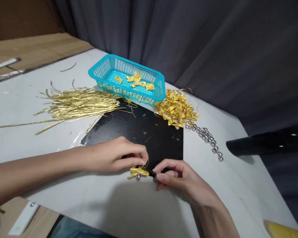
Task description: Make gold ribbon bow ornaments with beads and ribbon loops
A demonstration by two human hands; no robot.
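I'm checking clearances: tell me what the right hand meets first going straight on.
Past the dark piece in its fingertips, the right hand would probably meet the gold ribbon bow; depth is hard to judge.

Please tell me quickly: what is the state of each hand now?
Left hand: closed, pinching thin gold cord by the yellow bow.
Right hand: closed, holding a small dark object, too small to identify.

The table (248,185) is white, with a black mat (169,142) on it. Clockwise round the mat lie loose strands (84,104) at ten o'clock, a basket (160,86) at twelve, heaped bows (175,107) at two and beads (206,135) at three.
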